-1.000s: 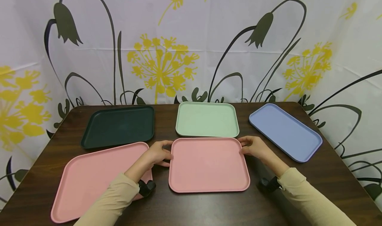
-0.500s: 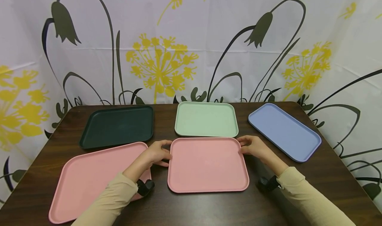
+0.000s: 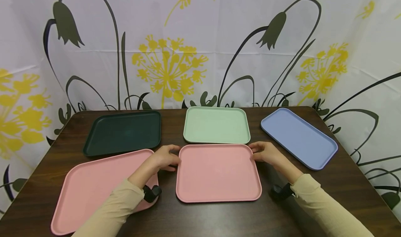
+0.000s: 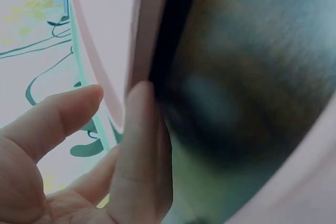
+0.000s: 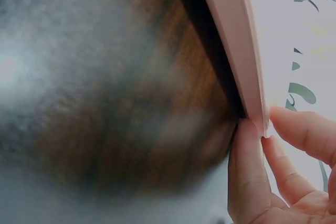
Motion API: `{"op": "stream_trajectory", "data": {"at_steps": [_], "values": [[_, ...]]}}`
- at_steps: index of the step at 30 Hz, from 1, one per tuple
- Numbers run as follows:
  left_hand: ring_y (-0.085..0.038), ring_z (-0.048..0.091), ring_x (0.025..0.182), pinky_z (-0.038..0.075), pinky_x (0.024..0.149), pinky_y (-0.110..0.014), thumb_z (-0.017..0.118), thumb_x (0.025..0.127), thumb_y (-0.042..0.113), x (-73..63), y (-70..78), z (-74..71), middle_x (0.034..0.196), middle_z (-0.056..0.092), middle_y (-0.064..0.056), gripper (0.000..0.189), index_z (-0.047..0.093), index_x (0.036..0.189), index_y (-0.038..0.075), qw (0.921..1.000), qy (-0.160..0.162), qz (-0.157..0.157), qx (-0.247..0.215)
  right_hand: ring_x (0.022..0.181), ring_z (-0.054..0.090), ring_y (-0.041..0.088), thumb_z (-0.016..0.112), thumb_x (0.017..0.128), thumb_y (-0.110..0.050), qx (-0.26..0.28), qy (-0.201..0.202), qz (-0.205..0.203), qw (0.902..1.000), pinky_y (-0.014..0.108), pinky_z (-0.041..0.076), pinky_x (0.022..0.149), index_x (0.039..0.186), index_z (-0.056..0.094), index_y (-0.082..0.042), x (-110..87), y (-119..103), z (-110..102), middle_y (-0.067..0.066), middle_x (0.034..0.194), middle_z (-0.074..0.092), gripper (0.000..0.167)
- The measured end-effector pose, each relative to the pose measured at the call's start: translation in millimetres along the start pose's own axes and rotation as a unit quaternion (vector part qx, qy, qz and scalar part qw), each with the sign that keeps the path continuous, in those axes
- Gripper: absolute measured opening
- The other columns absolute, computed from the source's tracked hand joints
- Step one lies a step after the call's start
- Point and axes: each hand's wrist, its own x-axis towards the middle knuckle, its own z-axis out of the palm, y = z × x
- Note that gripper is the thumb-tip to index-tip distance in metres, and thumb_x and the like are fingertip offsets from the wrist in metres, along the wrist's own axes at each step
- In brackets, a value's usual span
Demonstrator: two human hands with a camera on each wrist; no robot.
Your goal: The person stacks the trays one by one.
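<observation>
A pink rectangular tray (image 3: pixel 218 174) with rounded corners lies at the middle of the table, between both hands. My left hand (image 3: pixel 164 156) is at its upper left side. In the left wrist view one fingertip (image 4: pixel 139 95) touches the tray's outer wall, while another digit is spread apart from it. With my right hand (image 3: pixel 266 153) I hold the tray's upper right corner. The right wrist view shows a finger (image 5: pixel 247 142) against the outer wall and another fingertip right at the rim.
A larger pink tray (image 3: pixel 94 188) lies left, partly under my left forearm. Behind stand a dark green tray (image 3: pixel 125 132), a pale green tray (image 3: pixel 216 125) close against the middle tray, and a slanted blue tray (image 3: pixel 299 137). A flowered curtain (image 3: pixel 200 49) hangs behind the table.
My left hand's fingers have loosened, and its lower digit has drawn back from the middle pink tray. The right hand and the trays stay put; the view shifts slightly.
</observation>
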Motion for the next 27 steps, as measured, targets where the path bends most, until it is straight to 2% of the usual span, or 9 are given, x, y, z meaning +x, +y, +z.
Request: {"op": "stream_trajectory", "data": {"at_steps": [4, 10, 15, 20, 23, 27], "values": [[-0.033, 0.062, 0.106, 0.059, 0.081, -0.039, 0.056, 0.086, 0.003, 3.1, 6.3, -4.5, 0.122, 0.059, -0.03, 0.061, 0.034, 0.142, -0.007, 0.9999, 0.016, 0.002, 0.0, 0.082, 0.061, 0.008, 0.063, 0.083, -0.002, 0.017, 0.005, -0.001, 0.9998, 0.025, 0.059, 0.079, 0.127, 0.048, 0.015, 2.7, -2.8, -4.3, 0.025, 0.109, 0.061, 0.05], [-0.044, 0.051, 0.121, 0.054, 0.094, -0.044, 0.051, 0.093, 0.008, 11.4, 19.4, -12.5, 0.133, 0.048, -0.033, 0.056, 0.031, 0.143, -0.008, 0.9988, 0.047, 0.002, -0.012, 0.077, 0.059, 0.002, 0.057, 0.088, -0.001, 0.04, 0.023, -0.016, 0.9988, 0.023, 0.059, 0.077, 0.13, 0.042, 0.02, 13.6, -11.8, -17.1, 0.023, 0.107, 0.06, 0.049], [-0.044, 0.046, 0.127, 0.049, 0.102, -0.047, 0.047, 0.096, 0.01, 21.6, 26.1, -18.1, 0.139, 0.044, -0.031, 0.054, 0.03, 0.145, -0.006, 0.9961, 0.075, 0.008, -0.045, 0.079, 0.058, 0.0, 0.054, 0.09, 0.001, 0.043, 0.05, -0.016, 0.9977, 0.019, 0.057, 0.076, 0.13, 0.041, 0.02, 24.1, -19.0, -25.4, 0.03, 0.114, 0.056, 0.046], [-0.041, 0.044, 0.13, 0.045, 0.107, -0.046, 0.046, 0.097, 0.009, 33.5, 27.4, -23.0, 0.141, 0.042, -0.028, 0.052, 0.031, 0.146, -0.003, 0.9909, 0.1, 0.018, -0.088, 0.089, 0.06, 0.006, 0.052, 0.093, -0.001, 0.026, 0.071, -0.002, 0.9972, 0.026, 0.057, 0.085, 0.132, 0.042, 0.018, 31.4, -22.9, -27.9, 0.036, 0.13, 0.049, 0.044], [-0.04, 0.044, 0.129, 0.044, 0.108, -0.046, 0.046, 0.097, 0.007, 40.7, 26.8, -24.8, 0.139, 0.043, -0.028, 0.052, 0.032, 0.146, -0.003, 0.9874, 0.112, 0.03, -0.108, 0.093, 0.061, 0.008, 0.053, 0.093, -0.002, 0.021, 0.079, 0.005, 0.9966, 0.028, 0.057, 0.089, 0.133, 0.042, 0.017, 37.2, -22.9, -27.7, 0.036, 0.131, 0.049, 0.045], [-0.04, 0.043, 0.131, 0.042, 0.109, -0.046, 0.045, 0.097, 0.005, 48.9, 24.8, -25.0, 0.14, 0.04, -0.027, 0.051, 0.032, 0.146, -0.002, 0.9841, 0.117, 0.034, -0.129, 0.087, 0.059, 0.005, 0.054, 0.091, 0.0, 0.018, 0.079, 0.008, 0.9967, 0.025, 0.058, 0.083, 0.132, 0.041, 0.019, 44.1, -22.0, -25.3, 0.037, 0.128, 0.05, 0.047]]}}
